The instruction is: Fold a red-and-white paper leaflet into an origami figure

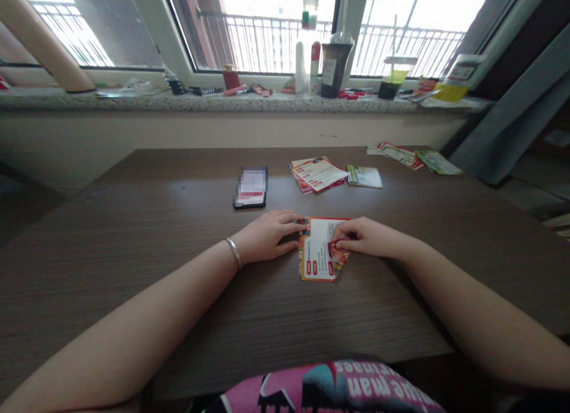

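A white printed leaflet (314, 253) with orange and red edging lies on the table in front of me. Its lower right corner is folded over, showing a red, food-coloured reverse side. My right hand (363, 235) pinches the leaflet at this turned-over part, thumb and fingers closed on it. My left hand (274, 235), with a silver bangle (234, 253) on the wrist, lies on the table with fingers stretched out. Its fingertips touch the leaflet's left edge.
Beyond my hands are a phone (250, 188), a stack of leaflets (318, 174) and a smaller green-and-white stack (365, 177). More leaflets (439, 162) lie at the table's far right. Bottles and a dark drink cup (335, 66) stand on the granite windowsill (146, 102).
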Tool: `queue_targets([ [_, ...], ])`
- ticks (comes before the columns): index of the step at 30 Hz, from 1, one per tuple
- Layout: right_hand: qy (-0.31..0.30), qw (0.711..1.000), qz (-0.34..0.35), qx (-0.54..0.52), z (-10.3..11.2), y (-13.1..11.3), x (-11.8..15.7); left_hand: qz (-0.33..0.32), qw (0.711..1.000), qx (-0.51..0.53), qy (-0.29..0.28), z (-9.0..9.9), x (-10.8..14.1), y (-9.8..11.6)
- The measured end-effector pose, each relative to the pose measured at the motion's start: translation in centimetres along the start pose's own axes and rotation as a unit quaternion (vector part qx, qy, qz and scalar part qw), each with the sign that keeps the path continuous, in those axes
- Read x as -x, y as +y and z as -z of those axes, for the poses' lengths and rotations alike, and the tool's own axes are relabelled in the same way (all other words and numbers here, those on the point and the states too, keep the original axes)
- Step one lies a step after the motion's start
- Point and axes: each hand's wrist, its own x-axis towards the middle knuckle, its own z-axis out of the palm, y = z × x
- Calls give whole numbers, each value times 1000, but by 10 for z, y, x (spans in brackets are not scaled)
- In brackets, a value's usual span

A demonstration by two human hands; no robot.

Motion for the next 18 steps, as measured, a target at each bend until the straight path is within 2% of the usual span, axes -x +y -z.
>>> queue_targets([
  [6, 103, 992, -9, 67, -13, 2, -12, -12, 1000, -3, 13, -1, 0, -4],
  [11, 141, 983, 7, 117, -20, 1, -19, -15, 1000, 3, 8, 3, -2, -2],
  [18, 168, 976, 13, 137, -25, 1, -23, 19, 1000, 19, -1, 3, -2, -1],
])
